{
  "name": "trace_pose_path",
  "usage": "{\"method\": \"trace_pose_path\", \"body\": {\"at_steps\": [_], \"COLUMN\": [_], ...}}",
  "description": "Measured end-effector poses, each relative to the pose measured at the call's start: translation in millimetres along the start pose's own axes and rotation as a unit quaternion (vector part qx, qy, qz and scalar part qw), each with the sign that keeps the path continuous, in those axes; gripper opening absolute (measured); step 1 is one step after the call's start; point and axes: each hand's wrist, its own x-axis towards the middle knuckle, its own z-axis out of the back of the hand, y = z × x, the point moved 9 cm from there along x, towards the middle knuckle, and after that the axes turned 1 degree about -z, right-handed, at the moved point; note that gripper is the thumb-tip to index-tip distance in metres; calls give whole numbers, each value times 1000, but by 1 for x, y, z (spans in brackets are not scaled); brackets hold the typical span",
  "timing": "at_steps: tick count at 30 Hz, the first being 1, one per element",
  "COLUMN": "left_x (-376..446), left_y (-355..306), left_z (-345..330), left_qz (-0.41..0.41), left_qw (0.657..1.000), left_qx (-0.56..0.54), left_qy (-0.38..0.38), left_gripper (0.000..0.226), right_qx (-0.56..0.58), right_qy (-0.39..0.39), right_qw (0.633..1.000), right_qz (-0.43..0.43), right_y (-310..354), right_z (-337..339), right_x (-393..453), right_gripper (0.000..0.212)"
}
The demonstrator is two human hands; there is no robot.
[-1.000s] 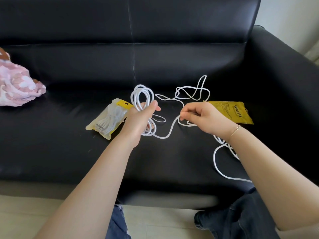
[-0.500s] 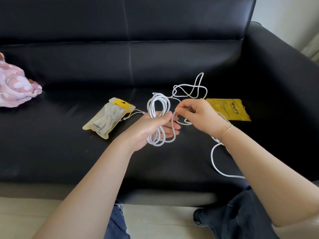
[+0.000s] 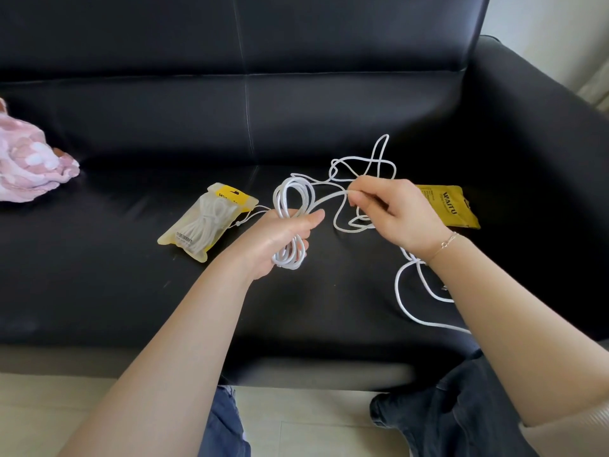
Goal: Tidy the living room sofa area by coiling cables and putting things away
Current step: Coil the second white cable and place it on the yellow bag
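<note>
My left hand (image 3: 276, 239) grips a bundle of white cable loops (image 3: 291, 206) over the black sofa seat (image 3: 99, 275). A strand runs from the bundle to my right hand (image 3: 392, 212), which pinches it between thumb and fingers. The loose rest of the white cable (image 3: 362, 166) lies tangled behind my right hand and trails under my right wrist toward the seat's front edge. A clear pouch with a yellow header (image 3: 207, 222), holding another coiled white cable, lies left of my left hand. A flat yellow packet (image 3: 451, 206) lies right of my right hand.
A pink and white fabric bundle (image 3: 29, 163) sits at the far left of the seat. The sofa's armrest (image 3: 534, 133) rises on the right. My knees in dark trousers (image 3: 461, 413) are against the seat's front edge, over a pale tiled floor (image 3: 313, 423).
My right hand brought a strand to the coil in my left hand, then drew back to the right, pulling a strand taut. The coil has gained a loop.
</note>
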Motion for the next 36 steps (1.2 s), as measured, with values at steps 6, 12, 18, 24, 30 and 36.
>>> {"method": "trace_pose_path", "body": {"at_steps": [6,12,18,24,30,36], "left_x": [4,-7,2,1,-3,0], "left_y": [11,3,8,7,4,4], "left_z": [-8,-27,4,16,1,1], "left_qz": [41,30,65,30,15,9], "left_qw": [996,989,898,939,972,978], "left_qx": [68,-74,-434,-332,-227,-200], "left_qy": [34,126,-29,-83,-56,-50], "left_gripper": [33,39,30,22,30,35], "right_qx": [-83,15,98,3,-20,-49], "right_qy": [-90,-36,41,53,82,135], "right_qw": [989,989,962,977,986,985], "right_qz": [85,-140,-252,-206,-141,-93], "right_y": [26,-20,-49,-35,-3,12], "right_z": [2,-6,-14,-21,-41,-52], "right_x": [-1,5,-2,-1,0,-4], "right_gripper": [24,47,33,28,22,21]}}
